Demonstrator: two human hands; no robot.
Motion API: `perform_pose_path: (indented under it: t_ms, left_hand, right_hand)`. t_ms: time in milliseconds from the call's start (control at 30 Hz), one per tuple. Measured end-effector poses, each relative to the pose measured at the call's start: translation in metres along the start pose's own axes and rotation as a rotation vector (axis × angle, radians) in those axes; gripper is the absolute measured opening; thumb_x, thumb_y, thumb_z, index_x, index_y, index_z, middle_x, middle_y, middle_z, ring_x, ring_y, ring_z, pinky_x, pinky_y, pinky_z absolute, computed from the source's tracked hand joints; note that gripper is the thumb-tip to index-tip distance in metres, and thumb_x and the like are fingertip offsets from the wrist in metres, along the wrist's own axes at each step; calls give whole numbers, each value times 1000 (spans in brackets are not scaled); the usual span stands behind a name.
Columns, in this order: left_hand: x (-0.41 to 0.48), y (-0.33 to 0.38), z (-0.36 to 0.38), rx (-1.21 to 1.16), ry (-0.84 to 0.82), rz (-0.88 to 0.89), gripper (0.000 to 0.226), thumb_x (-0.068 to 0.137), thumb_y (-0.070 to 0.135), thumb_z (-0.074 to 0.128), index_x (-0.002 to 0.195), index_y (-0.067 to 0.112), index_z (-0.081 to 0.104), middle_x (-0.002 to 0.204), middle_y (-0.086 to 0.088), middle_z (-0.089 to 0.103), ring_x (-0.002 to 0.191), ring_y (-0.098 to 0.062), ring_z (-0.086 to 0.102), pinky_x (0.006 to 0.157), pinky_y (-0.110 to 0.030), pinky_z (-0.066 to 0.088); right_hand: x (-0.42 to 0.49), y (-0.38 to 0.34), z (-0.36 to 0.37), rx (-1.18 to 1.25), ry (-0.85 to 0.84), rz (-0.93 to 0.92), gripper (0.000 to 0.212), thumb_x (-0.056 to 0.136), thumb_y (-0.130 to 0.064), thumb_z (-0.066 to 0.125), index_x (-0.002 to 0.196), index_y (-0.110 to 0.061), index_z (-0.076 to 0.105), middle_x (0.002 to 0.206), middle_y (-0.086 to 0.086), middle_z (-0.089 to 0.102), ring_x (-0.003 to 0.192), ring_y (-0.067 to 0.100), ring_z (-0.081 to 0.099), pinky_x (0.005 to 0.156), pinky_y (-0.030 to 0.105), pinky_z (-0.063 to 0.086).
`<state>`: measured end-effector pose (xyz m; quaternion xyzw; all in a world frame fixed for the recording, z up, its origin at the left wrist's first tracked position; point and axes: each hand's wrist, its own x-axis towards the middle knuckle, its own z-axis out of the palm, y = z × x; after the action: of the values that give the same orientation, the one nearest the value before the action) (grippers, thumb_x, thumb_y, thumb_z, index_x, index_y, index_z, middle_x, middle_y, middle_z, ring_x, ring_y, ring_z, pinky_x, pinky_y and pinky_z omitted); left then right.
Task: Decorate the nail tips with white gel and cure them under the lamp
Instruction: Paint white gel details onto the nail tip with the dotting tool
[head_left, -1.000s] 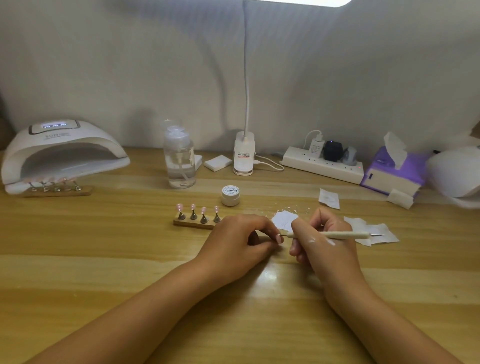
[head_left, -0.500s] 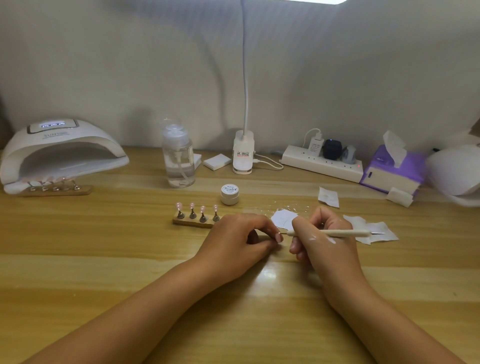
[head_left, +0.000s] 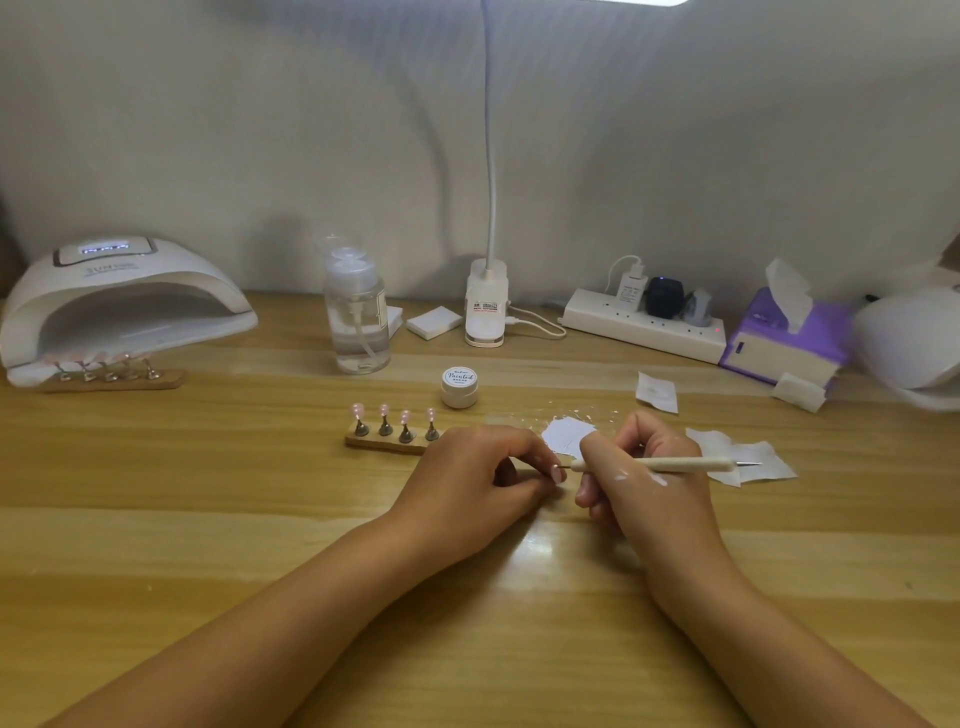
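Note:
My left hand (head_left: 475, 470) rests on the wooden table with fingers curled, pinching a small nail tip (head_left: 559, 474) at its fingertips. My right hand (head_left: 644, 480) grips a thin cream-handled dotting pen (head_left: 675, 464) lying level, its fine tip touching that nail tip. White gel smears mark the back of my right hand. Behind my left hand a wooden holder (head_left: 387, 442) carries several pink nail tips on stands. A small white gel pot (head_left: 459, 386) stands behind it. The white curing lamp (head_left: 117, 304) sits far left, with a second holder of nail tips (head_left: 111, 376) at its mouth.
A clear pump bottle (head_left: 357, 317), a clip lamp base (head_left: 485, 310), a power strip (head_left: 644, 325) and a purple tissue box (head_left: 784, 343) line the back. Paper wipes (head_left: 743, 457) and a gel-smeared paper (head_left: 569, 434) lie near my right hand.

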<state>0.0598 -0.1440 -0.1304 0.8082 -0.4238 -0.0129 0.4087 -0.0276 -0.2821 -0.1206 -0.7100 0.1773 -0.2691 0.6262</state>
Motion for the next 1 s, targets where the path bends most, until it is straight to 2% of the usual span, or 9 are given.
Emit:
perform_pose_path:
  t_ms: [200,333,633,833,1000]
  left_hand:
    - [0,1,0,-25,-15,0,15,84,22,73,83,37,72,84,20,71,69,-9,63,70,-33,52]
    - [0,1,-1,-24,-17,-1,14,84,22,72,84,36,73,84,17,72,70,-10,63,71,-36,52]
    - [0,0,0,-17,-9,-1,14,83,22,72,85,36,73,84,20,71,69,-9,63,69,-33,52]
    - [0,0,0,-18,-12,-5,14,84,22,73,85,36,73,84,20,71,69,-8,63,69,-32,52]
    - [0,0,-1,-10,-7,-6,14,83,22,73,85,36,74,83,21,71,68,-7,63,67,-28,51]
  right_hand:
    - [-1,-1,-2,42,44,12,34,74,-10,62,49,-22,43,44,9,54,38,11,45,37,18,36]
    - [-3,-3,-1,-28,20,18,19,60,-21,57,48,-22,42,41,7,52,38,13,45,38,21,34]
    - [-2,0,-1,-76,2,21,18,62,-26,59,54,-20,44,46,9,60,41,13,50,41,27,38]
    - [-2,-1,-1,-72,12,21,16,62,-25,59,52,-22,47,45,9,59,40,12,50,41,25,38]
    - [-3,0,-1,-71,-2,20,17,63,-25,59,53,-22,47,46,9,60,42,13,51,43,28,39]
